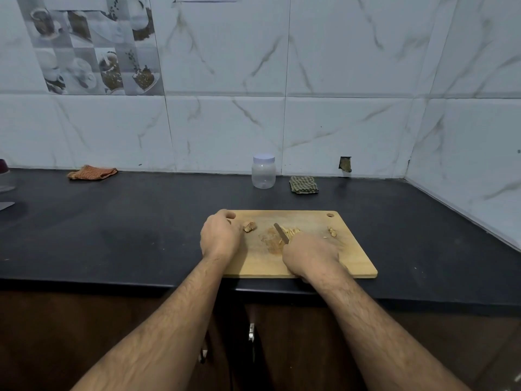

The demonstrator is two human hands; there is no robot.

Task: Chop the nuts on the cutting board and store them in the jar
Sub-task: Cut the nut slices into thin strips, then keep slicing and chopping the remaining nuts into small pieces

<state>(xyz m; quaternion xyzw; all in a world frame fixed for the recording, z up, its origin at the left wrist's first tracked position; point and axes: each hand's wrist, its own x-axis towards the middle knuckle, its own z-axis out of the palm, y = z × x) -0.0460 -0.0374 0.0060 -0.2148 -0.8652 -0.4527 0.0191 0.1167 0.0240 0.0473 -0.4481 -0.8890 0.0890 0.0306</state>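
At the far left of the frame an orange cloth point(92, 172) lies on the dark table point(112, 227), up against the tiled wall. Moving toward the middle, the left hand point(219, 235) sits at the left edge of the cutting board point(349, 258), its fingers curled with a small nut piece point(249, 226) just beside them; whether the fingertips actually touch that piece cannot be told from here. Right of it, the knife point(281, 233) angles across the board's centre, blade tip pointing up and left, its handle hidden inside the right hand point(310, 256), which is closed round it. Sliced nuts point(290, 231) lie in a loose pile against the blade, and a few more bits point(332, 232) sit farther right. Above the board, well apart from it near the wall, stands the jar point(263, 172) with its lid on, a green checked cloth point(303, 185) just beside it.

Chopping looks to be the step in hand, with storing not begun. The next move likely calls for bringing the uncut piece under the blade while keeping the left fingertips tucked back.
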